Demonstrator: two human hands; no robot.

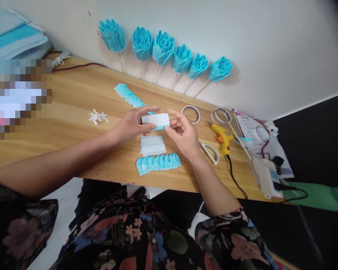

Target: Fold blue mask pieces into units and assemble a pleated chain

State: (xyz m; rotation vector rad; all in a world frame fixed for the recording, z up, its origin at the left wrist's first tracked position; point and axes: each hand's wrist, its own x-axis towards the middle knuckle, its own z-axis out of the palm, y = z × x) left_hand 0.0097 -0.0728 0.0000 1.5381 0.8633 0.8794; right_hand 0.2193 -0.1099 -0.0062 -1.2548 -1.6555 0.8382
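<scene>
Both hands hold one small folded rectangle of white and light blue material [156, 120] above the wooden table [81, 93]. My left hand [132, 123] pinches its left end, thumb below and fingers on top. My right hand [183, 133] pinches its right end. Right under it lies a stack of white folded pieces [152, 145]. In front of that stack is a row of blue folded petals [157, 162]. A second row of blue folded pieces [128, 95] lies further back on the table.
Several blue paper roses on sticks [163, 48] lean against the wall. Two tape rolls [191, 112], a yellow glue gun [222, 137], scissors [210, 152], white scraps [98, 117] and a power strip [267, 178] lie on the table. Stacked sheets [14, 35] sit far left.
</scene>
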